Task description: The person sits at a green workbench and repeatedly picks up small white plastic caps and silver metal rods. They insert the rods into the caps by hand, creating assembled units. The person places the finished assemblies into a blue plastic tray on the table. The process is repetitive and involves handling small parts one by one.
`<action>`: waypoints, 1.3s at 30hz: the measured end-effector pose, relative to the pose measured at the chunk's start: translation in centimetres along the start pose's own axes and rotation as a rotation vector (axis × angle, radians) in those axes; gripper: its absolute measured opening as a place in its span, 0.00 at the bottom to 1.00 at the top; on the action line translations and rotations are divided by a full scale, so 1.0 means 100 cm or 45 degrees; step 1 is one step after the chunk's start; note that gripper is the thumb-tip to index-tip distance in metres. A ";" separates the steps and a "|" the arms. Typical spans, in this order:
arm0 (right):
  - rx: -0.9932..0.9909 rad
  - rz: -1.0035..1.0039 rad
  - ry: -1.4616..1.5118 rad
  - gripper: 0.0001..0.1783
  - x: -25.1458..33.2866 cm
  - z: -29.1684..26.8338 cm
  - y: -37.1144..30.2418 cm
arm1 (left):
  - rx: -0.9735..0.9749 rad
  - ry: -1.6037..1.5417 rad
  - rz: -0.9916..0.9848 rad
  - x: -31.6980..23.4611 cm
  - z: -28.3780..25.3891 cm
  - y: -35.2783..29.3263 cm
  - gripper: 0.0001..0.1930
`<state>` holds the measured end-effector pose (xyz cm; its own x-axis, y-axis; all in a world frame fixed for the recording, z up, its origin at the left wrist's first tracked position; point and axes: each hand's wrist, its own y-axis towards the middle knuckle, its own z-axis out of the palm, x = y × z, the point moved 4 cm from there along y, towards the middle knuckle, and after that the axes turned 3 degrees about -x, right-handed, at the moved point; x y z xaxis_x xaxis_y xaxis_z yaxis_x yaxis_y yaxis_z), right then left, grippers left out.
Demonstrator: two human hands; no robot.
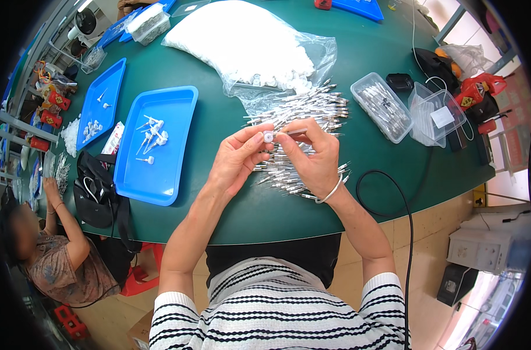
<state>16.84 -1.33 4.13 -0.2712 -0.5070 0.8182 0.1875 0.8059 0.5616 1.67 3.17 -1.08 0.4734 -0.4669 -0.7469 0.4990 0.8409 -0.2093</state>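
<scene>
My left hand [237,156] pinches a small white plastic cap [268,136] with a round face between thumb and fingertips. Against it, my right hand [313,156] closes its thumb and fingers on a thin metal rod [296,132], whose far end is hidden by the fingers. Whether the rod sits inside the cap or only touches it, I cannot tell. Beneath and beyond both hands spreads a heap of thin metal rods [321,107]. Behind that heap lies a big clear plastic bag [324,49], full of white caps [242,38].
To the left, a blue tray [160,189] holds several capped rods [156,140]; another blue tray [111,87] lies beyond. A clear box of rods [382,108] stands at right, near a black cable [394,184]. A black bag [93,192] and a seated co-worker [61,251] are at left.
</scene>
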 end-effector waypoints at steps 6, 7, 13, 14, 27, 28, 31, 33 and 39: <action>0.038 -0.060 -0.093 0.07 0.007 -0.001 0.003 | -0.025 0.117 0.068 -0.002 0.000 -0.002 0.14; 0.035 -0.062 -0.104 0.07 0.007 -0.001 0.003 | -0.023 0.123 0.072 -0.002 0.000 -0.002 0.14; 0.026 -0.008 -0.067 0.07 0.006 -0.003 0.003 | -0.005 0.071 -0.005 -0.001 0.000 -0.001 0.15; 0.024 -0.003 -0.067 0.07 0.005 -0.003 0.003 | 0.001 0.059 -0.020 -0.001 0.001 -0.001 0.15; 0.073 -0.016 -0.040 0.06 0.006 -0.002 0.003 | 0.010 0.022 -0.048 0.001 -0.001 0.000 0.15; 0.078 -0.021 -0.041 0.06 0.006 -0.002 0.003 | 0.010 0.023 -0.047 0.001 -0.001 0.000 0.15; 0.091 -0.035 -0.051 0.06 0.007 -0.002 0.003 | 0.025 0.023 -0.049 0.001 0.000 0.000 0.15; 0.101 -0.036 -0.053 0.06 0.007 -0.002 0.003 | 0.028 0.026 -0.051 0.001 0.000 0.000 0.15; 0.125 -0.011 -0.059 0.06 0.007 -0.002 0.004 | 0.022 0.044 -0.050 0.001 -0.001 0.000 0.15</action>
<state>16.95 -1.45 4.91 -0.3165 -0.5011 0.8054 0.0920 0.8289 0.5519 1.67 3.14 -1.20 0.4283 -0.4893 -0.7597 0.5294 0.8172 -0.2278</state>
